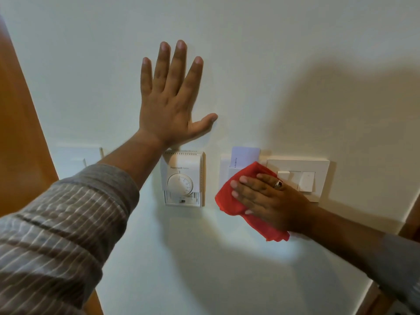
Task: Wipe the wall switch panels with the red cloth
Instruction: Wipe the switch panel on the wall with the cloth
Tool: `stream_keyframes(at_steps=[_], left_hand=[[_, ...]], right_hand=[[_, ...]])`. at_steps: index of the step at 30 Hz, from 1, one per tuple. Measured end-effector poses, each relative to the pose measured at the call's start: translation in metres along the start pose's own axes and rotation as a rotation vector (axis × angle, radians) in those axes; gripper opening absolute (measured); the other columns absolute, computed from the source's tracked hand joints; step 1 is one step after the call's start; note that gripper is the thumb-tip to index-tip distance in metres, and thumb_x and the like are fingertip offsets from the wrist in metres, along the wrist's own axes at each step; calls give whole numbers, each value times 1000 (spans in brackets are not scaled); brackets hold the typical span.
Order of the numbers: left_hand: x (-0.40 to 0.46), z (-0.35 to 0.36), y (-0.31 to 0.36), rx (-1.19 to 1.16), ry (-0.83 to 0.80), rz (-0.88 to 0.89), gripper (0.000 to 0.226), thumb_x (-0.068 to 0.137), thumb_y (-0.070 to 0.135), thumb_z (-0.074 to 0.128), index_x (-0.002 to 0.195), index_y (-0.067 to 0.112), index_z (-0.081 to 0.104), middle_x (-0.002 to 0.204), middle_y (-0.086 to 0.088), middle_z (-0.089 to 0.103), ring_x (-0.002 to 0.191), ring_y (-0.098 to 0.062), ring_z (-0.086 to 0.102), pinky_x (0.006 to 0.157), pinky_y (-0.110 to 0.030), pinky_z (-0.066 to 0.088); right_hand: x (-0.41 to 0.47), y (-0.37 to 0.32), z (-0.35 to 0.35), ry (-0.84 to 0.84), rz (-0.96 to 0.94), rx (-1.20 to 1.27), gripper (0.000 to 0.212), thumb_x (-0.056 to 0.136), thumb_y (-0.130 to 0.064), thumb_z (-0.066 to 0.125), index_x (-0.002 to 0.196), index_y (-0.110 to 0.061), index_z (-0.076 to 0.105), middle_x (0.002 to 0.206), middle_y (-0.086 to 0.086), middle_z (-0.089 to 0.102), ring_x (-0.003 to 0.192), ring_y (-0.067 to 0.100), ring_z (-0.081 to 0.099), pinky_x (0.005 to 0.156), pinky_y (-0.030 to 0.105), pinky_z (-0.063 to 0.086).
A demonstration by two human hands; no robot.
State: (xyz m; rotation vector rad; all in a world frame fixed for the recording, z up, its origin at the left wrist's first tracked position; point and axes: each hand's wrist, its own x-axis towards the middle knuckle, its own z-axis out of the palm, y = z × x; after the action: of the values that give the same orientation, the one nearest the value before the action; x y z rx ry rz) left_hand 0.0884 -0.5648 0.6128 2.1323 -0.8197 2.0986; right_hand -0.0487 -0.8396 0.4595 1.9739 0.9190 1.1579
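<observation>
Red cloth (229, 196) pressed flat on card-slot panel (225, 169) by right hand (270, 201), fingers together; left hand (170, 105) laid on wall (295, 64), fingers spread.

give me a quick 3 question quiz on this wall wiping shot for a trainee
1. True or false: the left hand holds the red cloth.
2. Which fixture is the cloth over? A) thermostat B) key card holder C) switch panel
3. Fill in: the right hand wears a ____.

Key
1. False: it lies flat and open on the wall.
2. B, reaching toward C.
3. ring
</observation>
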Motion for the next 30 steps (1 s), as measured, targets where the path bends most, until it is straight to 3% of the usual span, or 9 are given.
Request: stream_keyframes(at_steps=[4, 8, 12, 17, 23, 30], left_hand=[[-1, -2, 2, -16, -7, -3, 101, 86, 82, 38, 160, 15, 22, 165, -26, 26, 151, -51, 22, 121, -67, 12], [0, -2, 3, -13, -5, -8, 101, 86, 81, 37, 160, 14, 24, 164, -27, 26, 151, -52, 22, 121, -67, 11], [0, -3, 3, -6, -7, -7, 101, 86, 81, 38, 159, 13, 26, 164, -28, 27, 151, -52, 23, 121, -67, 12], [-1, -5, 2, -19, -16, -5, 100, 87, 81, 38, 160, 14, 25, 165, -27, 27, 151, -51, 23, 121, -67, 13], [-1, -3, 2, -10, -2, -19, 100, 86, 82, 37, 160, 16, 24, 165, -26, 28, 151, -51, 24, 121, -67, 14], [0, -4, 4, -10, 5, -19, 99, 87, 81, 39, 159, 14, 29, 163, -27, 29, 150, -52, 26, 120, -68, 16]], right_hand=[[0, 6, -4, -51, -43, 13, 65, 102, -37, 57, 155, -10, 31, 160, 11, 30, 152, 28, 22, 126, 43, 11], [17, 0, -4, 51, 76, -21, 66, 102, -48, 52, 152, -7, 38, 159, 14, 32, 151, 30, 26, 126, 44, 13], [43, -8, 2, 71, 159, -94, 71, 104, -53, 44, 154, -4, 34, 160, 18, 30, 149, 35, 27, 126, 47, 10], [39, -6, 5, 78, 134, -113, 73, 103, -54, 45, 155, -4, 30, 160, 19, 24, 150, 37, 24, 126, 48, 10], [31, -24, 12, 119, 302, -138, 76, 100, -53, 54, 155, -6, 30, 162, 18, 24, 153, 36, 20, 125, 49, 13], [38, -3, 9, 52, -11, -82, 55, 107, -37, 48, 155, -15, 36, 162, 10, 28, 152, 34, 22, 125, 49, 11]])
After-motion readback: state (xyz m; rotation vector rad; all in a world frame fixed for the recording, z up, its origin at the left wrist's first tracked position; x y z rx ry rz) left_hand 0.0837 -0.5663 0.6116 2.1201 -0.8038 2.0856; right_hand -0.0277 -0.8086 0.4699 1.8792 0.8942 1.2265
